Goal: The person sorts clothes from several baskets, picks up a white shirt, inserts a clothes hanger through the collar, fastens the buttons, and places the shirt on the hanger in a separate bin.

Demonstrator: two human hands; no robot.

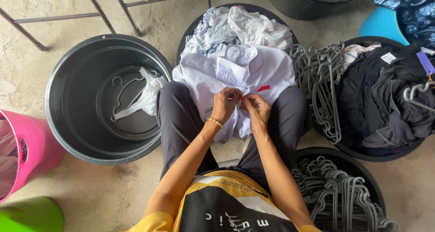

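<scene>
The white shirt [235, 78] lies spread across the person's knees on a grey hanger [234, 50], its front turned up so the placket is within reach. The left hand [225, 104] and right hand [257, 108] meet there, fingertips pinched nearly closed on the cloth, as if working a button.

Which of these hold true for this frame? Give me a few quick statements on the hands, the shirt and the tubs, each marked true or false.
1. Both hands, left hand and right hand, pinch the front of the white shirt. True.
2. The shirt lies on the floor. False: it rests across the person's lap.
3. The big black tub on the left is packed with dark clothes. False: it holds one white garment on a hanger.
4. Grey hangers fill a tub at lower right. True.
</scene>
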